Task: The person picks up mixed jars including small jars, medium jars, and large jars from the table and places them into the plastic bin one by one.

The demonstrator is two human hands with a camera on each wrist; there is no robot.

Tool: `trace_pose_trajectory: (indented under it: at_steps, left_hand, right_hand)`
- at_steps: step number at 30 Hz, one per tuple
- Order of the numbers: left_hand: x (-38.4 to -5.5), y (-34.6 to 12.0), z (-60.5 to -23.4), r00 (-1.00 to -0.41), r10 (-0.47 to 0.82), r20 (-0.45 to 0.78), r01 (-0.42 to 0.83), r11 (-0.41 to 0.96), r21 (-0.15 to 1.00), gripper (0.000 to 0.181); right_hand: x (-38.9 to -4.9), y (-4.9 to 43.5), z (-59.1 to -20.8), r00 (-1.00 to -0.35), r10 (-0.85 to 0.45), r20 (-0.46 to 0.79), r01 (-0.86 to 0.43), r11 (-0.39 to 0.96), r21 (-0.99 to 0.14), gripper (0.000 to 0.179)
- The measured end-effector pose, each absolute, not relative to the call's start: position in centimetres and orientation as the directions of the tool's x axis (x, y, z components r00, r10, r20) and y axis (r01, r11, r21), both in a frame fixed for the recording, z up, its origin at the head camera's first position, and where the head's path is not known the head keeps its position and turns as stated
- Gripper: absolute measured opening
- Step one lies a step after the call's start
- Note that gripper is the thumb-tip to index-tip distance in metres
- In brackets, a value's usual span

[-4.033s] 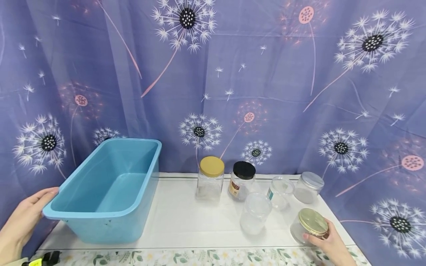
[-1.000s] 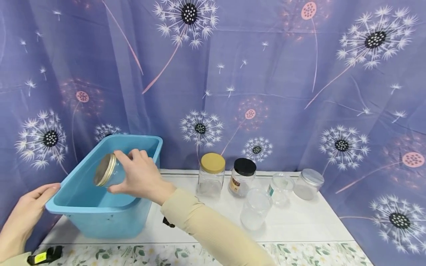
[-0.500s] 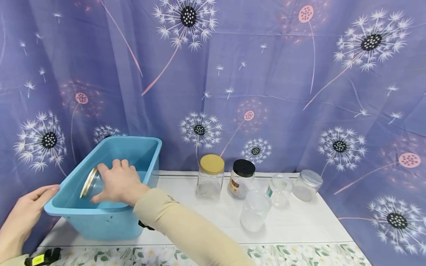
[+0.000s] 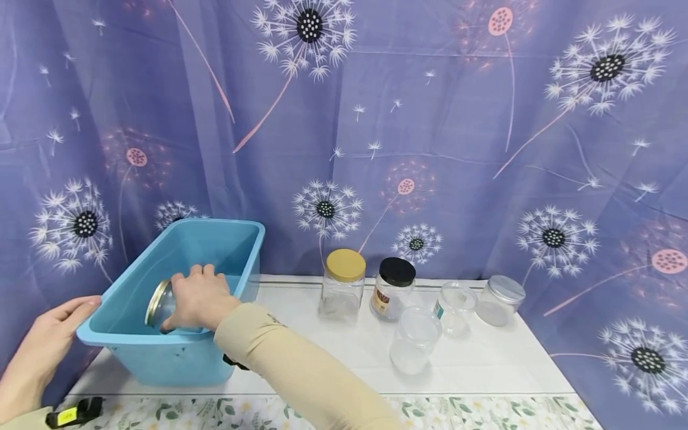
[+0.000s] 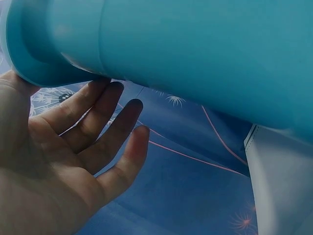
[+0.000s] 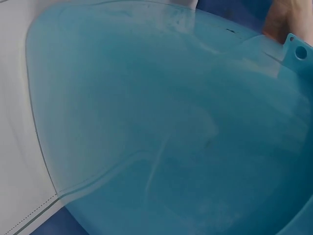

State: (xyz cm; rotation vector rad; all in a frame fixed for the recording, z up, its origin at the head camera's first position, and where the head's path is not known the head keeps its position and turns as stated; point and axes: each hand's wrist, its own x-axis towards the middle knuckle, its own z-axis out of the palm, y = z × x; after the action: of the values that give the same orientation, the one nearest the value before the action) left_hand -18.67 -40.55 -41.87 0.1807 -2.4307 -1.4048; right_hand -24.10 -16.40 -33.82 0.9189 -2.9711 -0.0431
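A blue plastic tub (image 4: 166, 365) stands at the left of the table. My left hand (image 4: 51, 337) grips its rim at the near left corner; in the left wrist view the fingers (image 5: 132, 156) curve below the rim. My right hand (image 4: 200, 297) reaches down inside the tub and holds a clear jar with a gold lid (image 4: 158, 303). The jar lies tilted on its side, lid facing left, its lower part hidden by the hand and front rim. The right wrist view is filled by the tub's outer wall (image 6: 137, 112); the right hand does not show there.
Along the table's back stand a jar with a yellow lid (image 4: 343, 292), a black-lidded jar (image 4: 393, 289), a clear lidless jar (image 4: 457, 310) and a silver-lidded jar (image 4: 498, 301). A frosted clear jar (image 4: 414, 341) is nearer. A dandelion-print curtain (image 4: 430, 131) hangs behind.
My right hand has carried the gold-lidded jar from the table's right front, leftward over the rim and down into the tub. The left hand keeps its grip on the rim.
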Motion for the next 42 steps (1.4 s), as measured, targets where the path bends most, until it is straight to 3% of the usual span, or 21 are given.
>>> trace_pose_trajectory:
  at_steps: [17, 25, 31, 36, 42]
  left_hand:
    - [-18.5, -40.5, -42.4, -0.935, -0.283, 0.212, 0.044, 0.501, 0.864, 0.036]
    - [-18.5, -40.4, -42.1, -0.931, -0.293, 0.217, 0.047, 0.495, 0.868, 0.047]
    - [-18.4, -40.4, -42.3, -0.928, -0.289, 0.235, 0.071, 0.481, 0.874, 0.013]
    - [-18.5, -40.4, -42.1, -0.932, -0.278, 0.232, 0.083, 0.458, 0.885, 0.012]
    - [-18.4, -40.3, -42.1, -0.927, -0.289, 0.241, 0.092, 0.445, 0.891, 0.013]
  right_hand:
    - [-24.2, -16.6, -34.6, -0.842, -0.539, -0.024, -0.539, 0.839, 0.071, 0.069]
    - [-24.1, -16.7, -34.2, -0.880, -0.472, -0.051, -0.474, 0.878, 0.063, 0.091]
    - [-24.4, -16.1, -33.1, -0.887, -0.457, -0.061, -0.461, 0.881, 0.108, 0.082]
    - [-24.8, -14.4, -30.7, -0.867, -0.498, -0.013, -0.497, 0.861, 0.112, 0.073]
    - [-25.3, -11.1, -27.8, -0.845, -0.532, 0.055, -0.531, 0.847, 0.022, 0.066]
